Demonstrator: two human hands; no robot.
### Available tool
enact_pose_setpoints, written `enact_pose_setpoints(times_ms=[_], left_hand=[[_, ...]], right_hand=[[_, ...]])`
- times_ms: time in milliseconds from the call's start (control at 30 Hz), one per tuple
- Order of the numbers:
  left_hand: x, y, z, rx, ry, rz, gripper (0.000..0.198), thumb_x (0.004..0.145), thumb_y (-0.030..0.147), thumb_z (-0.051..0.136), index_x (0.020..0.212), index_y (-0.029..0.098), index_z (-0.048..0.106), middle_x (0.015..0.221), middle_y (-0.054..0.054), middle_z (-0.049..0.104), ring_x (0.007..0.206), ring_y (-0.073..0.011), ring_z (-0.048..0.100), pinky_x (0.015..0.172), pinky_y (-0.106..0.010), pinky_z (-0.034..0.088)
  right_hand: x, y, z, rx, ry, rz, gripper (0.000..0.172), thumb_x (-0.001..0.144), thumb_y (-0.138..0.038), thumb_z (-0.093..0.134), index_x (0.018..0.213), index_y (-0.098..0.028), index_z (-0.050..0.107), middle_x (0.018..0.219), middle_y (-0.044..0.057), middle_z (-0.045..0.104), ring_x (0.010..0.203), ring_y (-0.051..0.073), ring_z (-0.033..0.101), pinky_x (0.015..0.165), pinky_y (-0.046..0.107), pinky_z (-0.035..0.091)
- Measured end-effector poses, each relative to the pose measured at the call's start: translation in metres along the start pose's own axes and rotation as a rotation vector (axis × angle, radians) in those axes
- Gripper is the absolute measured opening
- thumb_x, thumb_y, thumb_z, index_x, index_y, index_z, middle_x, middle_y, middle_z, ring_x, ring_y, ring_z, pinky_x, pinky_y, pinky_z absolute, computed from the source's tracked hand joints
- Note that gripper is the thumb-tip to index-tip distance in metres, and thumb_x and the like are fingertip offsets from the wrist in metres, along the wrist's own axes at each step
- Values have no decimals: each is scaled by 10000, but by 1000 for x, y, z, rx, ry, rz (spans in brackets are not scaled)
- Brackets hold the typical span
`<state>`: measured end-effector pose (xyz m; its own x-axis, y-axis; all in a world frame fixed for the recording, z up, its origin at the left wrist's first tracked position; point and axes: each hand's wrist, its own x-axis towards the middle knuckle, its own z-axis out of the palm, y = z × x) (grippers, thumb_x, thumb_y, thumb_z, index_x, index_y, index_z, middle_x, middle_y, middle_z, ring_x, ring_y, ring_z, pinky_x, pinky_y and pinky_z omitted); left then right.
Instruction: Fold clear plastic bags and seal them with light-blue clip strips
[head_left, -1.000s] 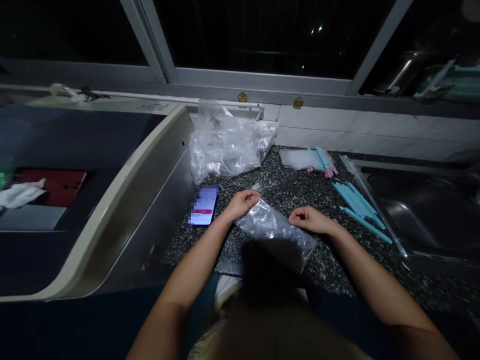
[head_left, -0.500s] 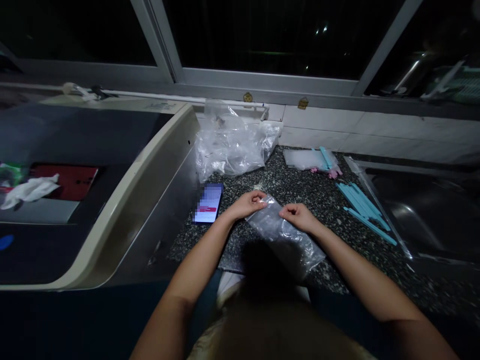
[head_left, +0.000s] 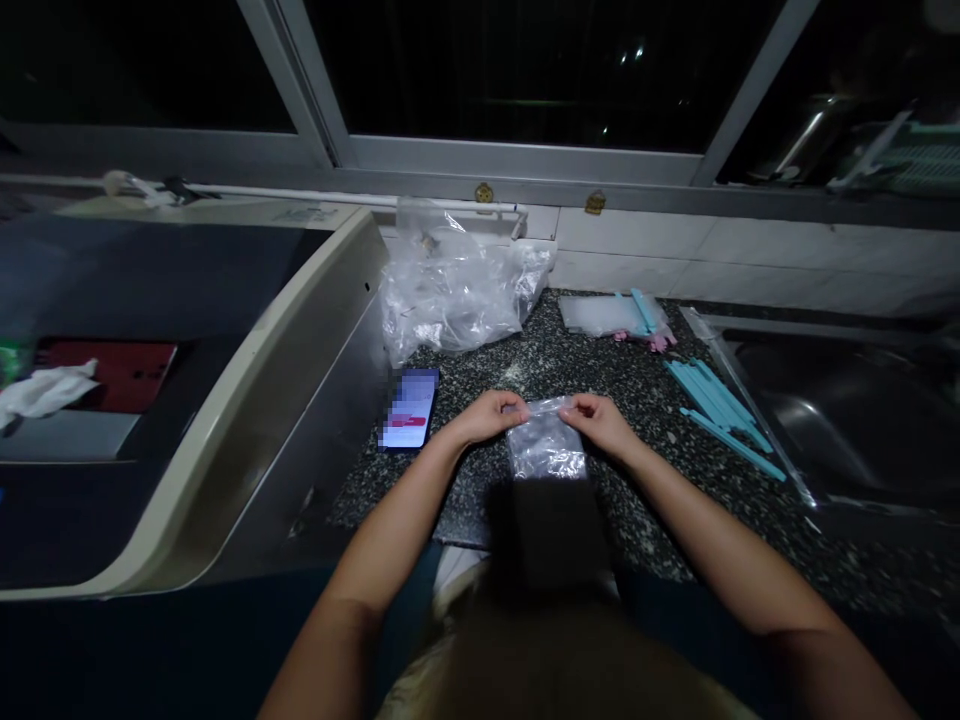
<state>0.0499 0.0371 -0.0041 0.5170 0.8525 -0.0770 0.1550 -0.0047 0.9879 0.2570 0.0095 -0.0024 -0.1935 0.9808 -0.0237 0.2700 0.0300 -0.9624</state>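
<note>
Over the speckled table (head_left: 630, 380), the left hand (head_left: 491, 415) and right hand (head_left: 604, 425) pinch a clear plastic bag (head_left: 547, 452), fingers clamped at its upper corners. Its far edge is stretched out; whether the mouth is parted is unclear. A phone (head_left: 409, 410), crumpled plastic (head_left: 457, 300) and light-blue strips (head_left: 716, 405) lie around, blocking nothing.

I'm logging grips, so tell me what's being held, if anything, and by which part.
A clear plastic bag, pinched near its far corners, one by the left hand, the other by the right hand.

Both hands (head_left: 491, 416) (head_left: 604, 425) pinch, bare forearms (head_left: 401, 512) slanting inward.
</note>
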Motion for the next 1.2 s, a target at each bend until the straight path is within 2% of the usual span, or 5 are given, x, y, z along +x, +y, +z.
enact_pose_setpoints(times_ms=[300,567,733,867,1200], left_hand=[[4,-3,12,-248,106,-47,466,523,566,668,650,133,550,533,50,469,477,-62,369,502,-211,284],[4,-6,11,-168,178,12,470,520,584,664,593,133,553,513,52,471,490,-66,375,511,-207,293],[2,-5,14,-208,38,-52,463,517,536,697,735,132,634,624,19,586,577,-101,486,583,-219,356],[1,-9,16,-78,-119,-120,404,493,487,730,648,122,651,593,14,595,568,-106,490,577,-218,345],[1,-7,18,-149,-81,-94,420,523,501,717,686,120,650,620,12,602,584,-109,503,603,-221,359]], right_hand=[[-1,1,-5,65,254,-41,306,571,-469,646,569,-177,552,541,-25,518,529,108,433,556,255,348],[-1,4,-6,75,186,-25,325,574,-484,655,589,-170,574,556,-20,553,538,113,463,563,255,373],[-1,3,-9,100,315,-60,265,603,-438,639,603,-177,589,578,-19,557,555,118,475,570,254,380],[1,3,-13,147,423,-99,223,601,-401,635,602,-183,588,582,-21,555,559,117,469,576,255,384],[2,2,-12,213,432,-73,230,573,-400,654,576,-181,585,548,-25,543,526,107,433,543,245,361]])
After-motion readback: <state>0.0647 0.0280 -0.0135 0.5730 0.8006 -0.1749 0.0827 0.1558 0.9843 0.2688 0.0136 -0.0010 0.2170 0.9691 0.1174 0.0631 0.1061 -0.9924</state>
